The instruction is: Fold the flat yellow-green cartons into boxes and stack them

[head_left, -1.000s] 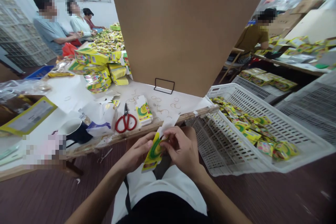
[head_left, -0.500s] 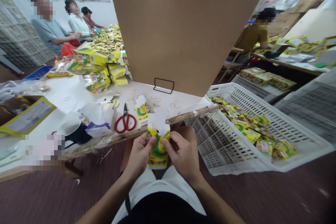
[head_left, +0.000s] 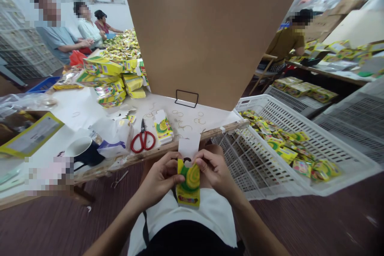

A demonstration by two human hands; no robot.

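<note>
Over my lap I hold a small yellow and green cardboard box (head_left: pixel 188 186), its white top flap standing up. My left hand (head_left: pixel 163 176) grips the left edge, thumb on the printed front. My right hand (head_left: pixel 214 170) pinches the upper right corner beside the flap. Whether anything is inside the box cannot be seen. Just beyond, on the table edge, lies a stack of similar flat boxes (head_left: pixel 163 128). Red-handled scissors (head_left: pixel 143 142) rest to its left, and several loose rubber bands (head_left: pixel 199 121) are scattered behind.
A large brown cardboard sheet (head_left: pixel 216 40) rises at the table's back. To the right stands a white plastic crate (head_left: pixel 336 182) with yellow packets. A dark mug (head_left: pixel 90 156) sits near the table's left edge. Several people work farther off around piles of packets (head_left: pixel 120 46).
The box has moved slightly right and down towards my lap, and its white flap is now more upright. My right fingers have shifted up to the top corner.
</note>
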